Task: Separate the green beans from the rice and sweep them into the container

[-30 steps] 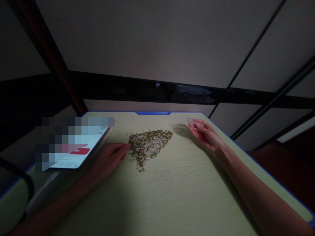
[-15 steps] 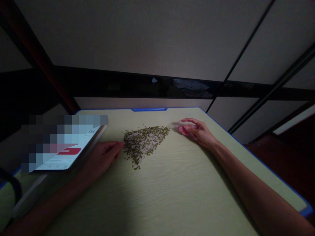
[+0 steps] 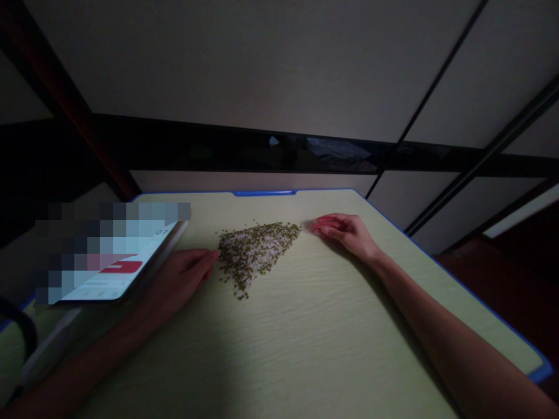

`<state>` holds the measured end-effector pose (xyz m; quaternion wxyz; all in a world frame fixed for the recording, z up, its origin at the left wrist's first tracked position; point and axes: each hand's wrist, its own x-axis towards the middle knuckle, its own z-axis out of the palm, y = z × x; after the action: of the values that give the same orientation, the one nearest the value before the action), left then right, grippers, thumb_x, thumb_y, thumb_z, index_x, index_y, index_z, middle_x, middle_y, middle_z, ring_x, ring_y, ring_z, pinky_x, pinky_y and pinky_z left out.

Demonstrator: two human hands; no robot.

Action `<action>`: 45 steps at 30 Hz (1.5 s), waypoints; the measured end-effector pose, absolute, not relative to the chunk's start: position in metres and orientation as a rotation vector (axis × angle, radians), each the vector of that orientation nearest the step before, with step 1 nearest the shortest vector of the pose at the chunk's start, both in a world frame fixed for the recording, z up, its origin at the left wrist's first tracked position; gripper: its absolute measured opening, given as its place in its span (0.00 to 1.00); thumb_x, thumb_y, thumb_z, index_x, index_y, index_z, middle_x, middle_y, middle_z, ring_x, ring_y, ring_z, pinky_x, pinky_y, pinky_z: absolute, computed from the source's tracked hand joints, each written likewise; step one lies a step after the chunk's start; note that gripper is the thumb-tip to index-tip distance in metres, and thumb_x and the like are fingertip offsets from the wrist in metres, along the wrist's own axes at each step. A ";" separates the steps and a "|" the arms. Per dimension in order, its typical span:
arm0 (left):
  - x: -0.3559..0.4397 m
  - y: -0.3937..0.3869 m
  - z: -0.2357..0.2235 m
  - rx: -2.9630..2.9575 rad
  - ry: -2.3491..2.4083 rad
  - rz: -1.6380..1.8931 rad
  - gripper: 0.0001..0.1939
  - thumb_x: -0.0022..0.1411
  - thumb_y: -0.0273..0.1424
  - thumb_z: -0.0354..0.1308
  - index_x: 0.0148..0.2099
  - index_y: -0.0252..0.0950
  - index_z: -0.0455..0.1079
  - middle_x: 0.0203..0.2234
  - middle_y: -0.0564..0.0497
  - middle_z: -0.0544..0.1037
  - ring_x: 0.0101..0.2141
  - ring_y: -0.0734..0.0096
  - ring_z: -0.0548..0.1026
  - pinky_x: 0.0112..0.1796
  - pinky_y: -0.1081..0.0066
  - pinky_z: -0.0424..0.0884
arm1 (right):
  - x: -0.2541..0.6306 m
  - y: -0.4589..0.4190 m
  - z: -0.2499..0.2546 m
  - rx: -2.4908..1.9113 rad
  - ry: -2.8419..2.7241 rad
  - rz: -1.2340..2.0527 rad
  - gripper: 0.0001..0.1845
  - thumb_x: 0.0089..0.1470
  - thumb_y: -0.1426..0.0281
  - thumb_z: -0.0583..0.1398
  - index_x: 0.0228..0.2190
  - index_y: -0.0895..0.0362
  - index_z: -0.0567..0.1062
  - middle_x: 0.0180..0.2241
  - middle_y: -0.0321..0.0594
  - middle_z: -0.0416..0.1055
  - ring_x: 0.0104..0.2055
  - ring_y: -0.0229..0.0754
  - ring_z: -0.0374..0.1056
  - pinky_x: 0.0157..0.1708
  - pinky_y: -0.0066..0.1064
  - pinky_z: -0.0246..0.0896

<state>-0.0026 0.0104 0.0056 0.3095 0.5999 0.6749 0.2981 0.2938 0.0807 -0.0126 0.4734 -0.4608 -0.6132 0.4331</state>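
One pile: a grain heap [image 3: 257, 250], small green and pale pieces mixed together, roughly triangular, lying between my two hands near the middle of the table [image 3: 305, 331]; a few pieces are scattered along its edges.
Heap's corners: one points towards me, another towards the right hand.
Left hand [image 3: 186, 273]: at the heap's left edge, thumb and forefinger drawn together, other fingers curled under; from my view I can't tell whether any grain is pinched there.
Right hand [image 3: 347, 233]: just beyond the heap's right corner, fingers bent and nearly closed, keeping hold of a clear piece by the fingertips.
Clear piece [image 3: 309, 226]: thin, see-through, sticking out towards the heap; too blurred for me to make out its shape.
Lit screen [image 3: 126, 267]: on my left, tilted, beyond the left forearm, partly covered by blocky blurring.
Dark cable [image 3: 28, 329]: curving at my far left, beside a pale strip [image 3: 50, 343].
Table edge: blue trim [image 3: 458, 280] runs along the sides, with a raised blue bar [image 3: 264, 193] at the middle of the far side.
Behind: large pale panels [image 3: 244, 70] crossed by a black band [image 3: 227, 148], a crumpled greyish shape [image 3: 338, 151] showing in it.
Right background: dark reddish floor [image 3: 502, 285].
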 end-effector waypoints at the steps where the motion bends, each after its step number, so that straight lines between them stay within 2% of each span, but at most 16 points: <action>1: -0.003 0.011 0.005 1.582 1.781 0.788 0.20 0.46 0.48 0.44 0.15 0.38 0.54 0.09 0.60 0.56 0.14 0.77 0.56 0.20 0.75 0.52 | 0.294 0.082 -0.014 -1.131 -1.502 1.044 0.13 0.39 0.69 0.64 0.31 0.61 0.75 0.33 0.44 0.77 0.34 0.40 0.72 0.39 0.33 0.66; 9: -0.004 0.012 0.004 1.579 1.779 0.799 0.21 0.45 0.50 0.45 0.16 0.38 0.54 0.09 0.60 0.56 0.14 0.78 0.56 0.19 0.76 0.52 | 0.293 0.091 -0.019 -1.170 -1.515 1.041 0.14 0.38 0.68 0.64 0.31 0.60 0.75 0.34 0.45 0.77 0.35 0.43 0.72 0.37 0.33 0.67; 21: -0.005 0.013 0.003 1.562 1.782 0.785 0.22 0.44 0.51 0.45 0.16 0.38 0.55 0.09 0.60 0.56 0.14 0.78 0.56 0.19 0.76 0.52 | 0.289 0.090 -0.013 -1.154 -1.597 1.053 0.13 0.41 0.71 0.62 0.32 0.63 0.74 0.35 0.48 0.76 0.35 0.43 0.72 0.39 0.36 0.66; 45: -0.003 0.014 0.003 1.564 1.828 0.771 0.21 0.42 0.51 0.45 0.15 0.38 0.55 0.09 0.59 0.57 0.14 0.78 0.57 0.18 0.76 0.52 | 0.290 0.086 -0.013 -1.116 -1.595 1.097 0.11 0.40 0.72 0.63 0.31 0.63 0.74 0.32 0.45 0.76 0.33 0.39 0.71 0.37 0.34 0.65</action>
<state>-0.0035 0.0136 0.0034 0.3030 0.5899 0.6897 0.2908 0.2901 0.0864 -0.0135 0.4381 -0.4490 -0.6416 0.4414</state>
